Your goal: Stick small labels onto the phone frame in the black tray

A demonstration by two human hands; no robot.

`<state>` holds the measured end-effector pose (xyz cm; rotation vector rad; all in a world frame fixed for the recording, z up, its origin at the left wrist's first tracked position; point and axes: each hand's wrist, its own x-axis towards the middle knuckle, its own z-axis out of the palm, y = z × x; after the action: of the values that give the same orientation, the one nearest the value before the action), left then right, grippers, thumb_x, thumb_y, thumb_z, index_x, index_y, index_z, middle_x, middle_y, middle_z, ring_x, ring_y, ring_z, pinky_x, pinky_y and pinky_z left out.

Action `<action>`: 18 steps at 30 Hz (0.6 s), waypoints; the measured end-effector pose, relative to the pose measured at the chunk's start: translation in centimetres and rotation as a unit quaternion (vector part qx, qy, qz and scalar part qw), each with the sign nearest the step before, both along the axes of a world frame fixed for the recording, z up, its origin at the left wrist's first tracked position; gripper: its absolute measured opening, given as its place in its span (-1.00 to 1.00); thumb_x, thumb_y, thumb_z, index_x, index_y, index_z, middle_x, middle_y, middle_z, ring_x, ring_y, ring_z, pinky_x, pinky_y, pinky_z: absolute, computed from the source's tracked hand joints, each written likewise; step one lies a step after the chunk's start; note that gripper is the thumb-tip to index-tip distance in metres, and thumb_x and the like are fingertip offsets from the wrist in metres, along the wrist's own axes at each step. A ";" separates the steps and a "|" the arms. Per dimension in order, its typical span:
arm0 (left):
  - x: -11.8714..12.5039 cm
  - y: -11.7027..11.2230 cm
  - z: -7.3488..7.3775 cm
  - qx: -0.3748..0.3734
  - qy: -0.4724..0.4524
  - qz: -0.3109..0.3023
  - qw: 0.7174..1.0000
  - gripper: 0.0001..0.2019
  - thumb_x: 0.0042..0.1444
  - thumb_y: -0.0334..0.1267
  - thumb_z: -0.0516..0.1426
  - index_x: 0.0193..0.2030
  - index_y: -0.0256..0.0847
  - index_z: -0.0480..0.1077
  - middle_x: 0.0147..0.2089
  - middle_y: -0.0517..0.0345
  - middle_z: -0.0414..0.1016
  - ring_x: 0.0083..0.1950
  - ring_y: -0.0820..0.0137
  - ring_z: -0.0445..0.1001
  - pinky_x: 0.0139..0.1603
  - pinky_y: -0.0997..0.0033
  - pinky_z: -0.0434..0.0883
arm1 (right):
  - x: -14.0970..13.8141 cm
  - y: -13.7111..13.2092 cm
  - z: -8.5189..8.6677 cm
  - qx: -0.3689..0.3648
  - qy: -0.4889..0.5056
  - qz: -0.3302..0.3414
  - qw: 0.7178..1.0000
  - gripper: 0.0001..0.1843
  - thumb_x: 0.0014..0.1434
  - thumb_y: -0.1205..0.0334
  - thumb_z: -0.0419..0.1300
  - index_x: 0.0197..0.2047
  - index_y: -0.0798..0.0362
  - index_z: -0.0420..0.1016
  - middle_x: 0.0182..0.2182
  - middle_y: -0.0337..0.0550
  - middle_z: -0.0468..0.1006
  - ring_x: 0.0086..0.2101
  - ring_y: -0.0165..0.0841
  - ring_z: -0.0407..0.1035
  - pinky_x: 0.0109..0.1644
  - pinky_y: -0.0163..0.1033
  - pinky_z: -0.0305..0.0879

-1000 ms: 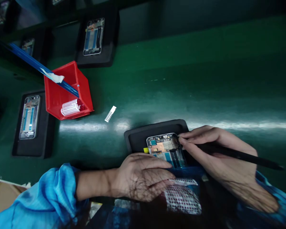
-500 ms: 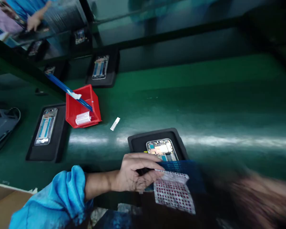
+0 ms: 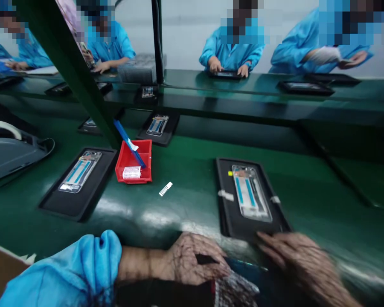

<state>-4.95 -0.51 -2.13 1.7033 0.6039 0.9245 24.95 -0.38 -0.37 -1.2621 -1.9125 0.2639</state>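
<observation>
The right hand (image 3: 302, 266) (blurred, fingers spread) touches the near edge of the black tray (image 3: 225, 213) holding an open phone (image 3: 251, 197); the left hand (image 3: 196, 264), curled, grips a dotted sheet (image 3: 235, 292); phone work looks unfinished.

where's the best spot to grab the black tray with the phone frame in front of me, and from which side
Probably the near short edge of the black tray, coming from the person's side. It lies flat and lengthwise away, with bare rim around the phone frame. The right hand already rests its fingertips at that edge; the left hand is beside it.
</observation>
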 end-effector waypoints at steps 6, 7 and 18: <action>0.5 1.3 -2.8 -0.077 0.056 0.053 0.994 -0.83 -0.13 -0.13 0.40 -0.37 -0.08 0.66 -0.31 0.02 0.74 -0.27 0.18 0.72 -0.23 0.40 0.65 | 3.8 15.8 -2.5 0.089 -0.109 0.007 0.990 -0.72 0.24 0.00 0.29 -0.11 0.01 0.59 -0.35 -0.24 0.55 -0.40 -0.40 0.41 -0.30 -0.22 0.39; 0.6 1.4 -3.2 -0.086 0.063 0.060 0.993 -0.82 -0.17 -0.13 0.41 -0.38 -0.08 0.66 -0.32 0.02 0.74 -0.26 0.16 0.72 -0.23 0.37 0.66 | 3.9 17.7 -2.8 0.096 -0.110 0.002 0.989 -0.69 0.26 -0.03 0.28 -0.10 0.04 0.57 -0.33 -0.23 0.55 -0.37 -0.40 0.41 -0.26 -0.20 0.41; 0.1 2.3 -5.3 -0.018 0.171 -0.034 0.984 -0.77 -0.09 -0.01 0.35 -0.26 0.06 0.64 -0.24 0.07 0.75 -0.22 0.30 0.73 -0.20 0.61 0.58 | 2.0 15.4 -3.4 0.109 0.018 -0.105 0.988 -0.74 0.25 0.01 0.25 -0.09 -0.03 0.58 -0.18 -0.07 0.62 -0.15 -0.15 0.52 -0.02 0.13 0.45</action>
<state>-4.85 1.76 -7.45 1.8526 0.7772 0.5705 26.96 15.04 -3.76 -1.2882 -1.7094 -0.0330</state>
